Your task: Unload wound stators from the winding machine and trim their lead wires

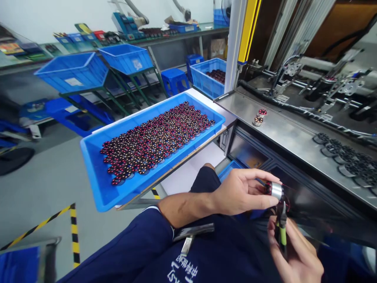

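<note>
My left hand (244, 190) grips a silver cylindrical motor part (276, 190) between thumb and fingers, with thin red wires trailing from its right side. Below and to the right, my right hand (297, 247) is closed around pliers or cutters (282, 232) with green and black handles. The tool's jaws point up at the wires beside the part. To the left, a shallow blue tray (91, 173) holds several round wound parts (159, 137) in red, copper and black. Two similar small parts (258, 120) stand on the metal machine table (277, 133).
Several black ring-shaped parts (347, 157) lie on the machine table at the right. Behind them is machinery with a yellow post (249, 31). Blue bins (73, 70) on stands, a blue stool (174, 80) and a long workbench (165, 37) are farther back.
</note>
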Demonstrator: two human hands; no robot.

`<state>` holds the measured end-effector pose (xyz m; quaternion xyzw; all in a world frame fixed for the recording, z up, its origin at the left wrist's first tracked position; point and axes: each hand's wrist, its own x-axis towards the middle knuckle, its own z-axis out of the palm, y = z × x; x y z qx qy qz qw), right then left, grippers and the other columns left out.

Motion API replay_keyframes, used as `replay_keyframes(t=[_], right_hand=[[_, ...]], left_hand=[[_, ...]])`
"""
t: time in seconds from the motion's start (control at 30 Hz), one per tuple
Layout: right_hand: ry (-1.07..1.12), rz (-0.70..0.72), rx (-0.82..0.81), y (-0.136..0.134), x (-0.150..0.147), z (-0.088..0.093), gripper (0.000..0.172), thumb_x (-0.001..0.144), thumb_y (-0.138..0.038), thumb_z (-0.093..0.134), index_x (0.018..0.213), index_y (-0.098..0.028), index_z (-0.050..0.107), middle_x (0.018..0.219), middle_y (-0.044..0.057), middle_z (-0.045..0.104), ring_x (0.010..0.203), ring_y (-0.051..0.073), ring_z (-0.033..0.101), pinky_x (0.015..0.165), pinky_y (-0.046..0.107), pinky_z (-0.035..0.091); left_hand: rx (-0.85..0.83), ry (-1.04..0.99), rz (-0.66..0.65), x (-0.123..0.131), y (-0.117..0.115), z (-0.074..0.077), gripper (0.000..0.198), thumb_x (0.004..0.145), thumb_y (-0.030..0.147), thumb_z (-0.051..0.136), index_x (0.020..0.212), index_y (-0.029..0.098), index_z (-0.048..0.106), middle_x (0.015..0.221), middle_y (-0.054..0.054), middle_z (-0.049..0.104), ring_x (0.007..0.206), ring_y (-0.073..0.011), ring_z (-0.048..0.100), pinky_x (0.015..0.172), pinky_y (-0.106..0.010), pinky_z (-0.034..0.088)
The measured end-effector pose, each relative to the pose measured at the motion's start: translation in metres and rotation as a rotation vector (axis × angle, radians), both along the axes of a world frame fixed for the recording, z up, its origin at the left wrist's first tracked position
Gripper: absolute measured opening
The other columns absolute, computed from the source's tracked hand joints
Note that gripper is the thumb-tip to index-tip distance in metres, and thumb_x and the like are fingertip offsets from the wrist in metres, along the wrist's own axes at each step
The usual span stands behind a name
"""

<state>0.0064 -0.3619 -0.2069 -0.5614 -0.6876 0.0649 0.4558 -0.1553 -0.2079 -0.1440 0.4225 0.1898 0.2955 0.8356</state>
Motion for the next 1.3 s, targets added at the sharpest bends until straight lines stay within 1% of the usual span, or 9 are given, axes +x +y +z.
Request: replay_keyframes(t=[0.17, 0.33, 0.4, 0.6, 0.77, 0.93, 1.03, 1.17, 1.3], right_hand=[[-0.012, -0.034, 0.007, -0.002, 0.002, -0.005, 0.062, 0.089, -0.008, 0.066, 0.149, -0.021, 0.053, 0.116, 0.009, 0.073, 0.102, 0.016, 0.072, 0.1, 0.023, 0.054], [-0.041, -0.039, 0.028, 0.002, -0.003, -0.002, 0.067, 0.09, -0.01, 0.064, 0.154, -0.023, 0.047, 0.128, 0.01, 0.067, 0.121, 0.02, 0.065, 0.106, 0.028, 0.052], [-0.03, -0.026, 0.029, 0.003, -0.004, -0.001, 0.068, 0.089, -0.009, 0.064, 0.154, -0.023, 0.046, 0.128, 0.01, 0.067, 0.121, 0.021, 0.065, 0.105, 0.031, 0.053], [-0.024, -0.021, 0.025, 0.008, -0.003, 0.005, 0.072, 0.088, -0.009, 0.065, 0.155, -0.026, 0.045, 0.128, 0.011, 0.067, 0.117, 0.026, 0.067, 0.096, 0.035, 0.058], [-0.05, -0.025, 0.034, 0.006, -0.001, 0.008, 0.075, 0.088, -0.006, 0.065, 0.156, -0.028, 0.044, 0.125, 0.009, 0.068, 0.11, 0.024, 0.071, 0.088, 0.031, 0.06], [-0.052, -0.058, 0.044, 0.003, 0.0, 0.004, 0.071, 0.088, -0.008, 0.067, 0.154, -0.027, 0.048, 0.12, 0.008, 0.072, 0.101, 0.021, 0.074, 0.093, 0.029, 0.06], [-0.05, -0.08, 0.046, 0.004, -0.002, 0.003, 0.069, 0.089, -0.01, 0.065, 0.155, -0.024, 0.046, 0.123, 0.01, 0.071, 0.105, 0.022, 0.073, 0.093, 0.03, 0.06], [-0.071, -0.087, 0.04, 0.008, -0.007, 0.008, 0.068, 0.09, -0.014, 0.063, 0.155, -0.023, 0.045, 0.126, 0.012, 0.069, 0.116, 0.026, 0.069, 0.094, 0.036, 0.06], [-0.045, -0.077, 0.057, 0.01, -0.009, 0.012, 0.071, 0.089, -0.012, 0.063, 0.156, -0.026, 0.044, 0.125, 0.011, 0.069, 0.115, 0.027, 0.069, 0.092, 0.037, 0.061]], left_hand=[[0.059, -0.053, 0.009, 0.002, 0.001, -0.005, 0.042, 0.073, 0.023, 0.087, 0.111, 0.012, 0.073, 0.094, -0.008, 0.074, 0.082, -0.0112, 0.07, 0.081, -0.024, 0.055], [0.224, -0.061, 0.116, 0.003, 0.0, -0.005, 0.032, 0.081, 0.031, 0.081, 0.104, 0.012, 0.074, 0.101, -0.011, 0.074, 0.091, -0.0146, 0.07, 0.084, -0.027, 0.055], [0.261, -0.046, 0.137, 0.003, -0.002, -0.003, 0.03, 0.083, 0.034, 0.079, 0.103, 0.012, 0.074, 0.104, -0.013, 0.074, 0.096, -0.0163, 0.07, 0.087, -0.028, 0.055], [0.301, -0.012, 0.139, 0.001, -0.003, 0.0, 0.029, 0.085, 0.035, 0.076, 0.101, 0.011, 0.074, 0.112, -0.015, 0.073, 0.098, -0.0178, 0.071, 0.089, -0.03, 0.058], [0.38, -0.022, 0.138, -0.001, -0.003, 0.001, 0.023, 0.086, 0.029, 0.075, 0.099, 0.011, 0.074, 0.116, -0.016, 0.074, 0.094, -0.0158, 0.072, 0.08, -0.024, 0.06], [0.439, -0.04, 0.145, -0.002, -0.002, 0.001, 0.018, 0.086, 0.025, 0.074, 0.097, 0.011, 0.074, 0.115, -0.016, 0.074, 0.098, -0.0168, 0.073, 0.077, -0.021, 0.06], [0.452, -0.057, 0.152, -0.001, -0.003, 0.001, 0.017, 0.085, 0.023, 0.074, 0.097, 0.011, 0.074, 0.113, -0.016, 0.074, 0.098, -0.0173, 0.073, 0.078, -0.022, 0.061], [0.434, -0.066, 0.141, -0.001, -0.005, 0.003, 0.018, 0.085, 0.026, 0.075, 0.094, 0.011, 0.073, 0.113, -0.016, 0.074, 0.09, -0.0167, 0.074, 0.075, -0.026, 0.064], [0.466, -0.06, 0.123, -0.002, -0.006, 0.002, 0.019, 0.084, 0.026, 0.075, 0.096, 0.011, 0.073, 0.115, -0.016, 0.073, 0.089, -0.0175, 0.075, 0.075, -0.028, 0.066]])
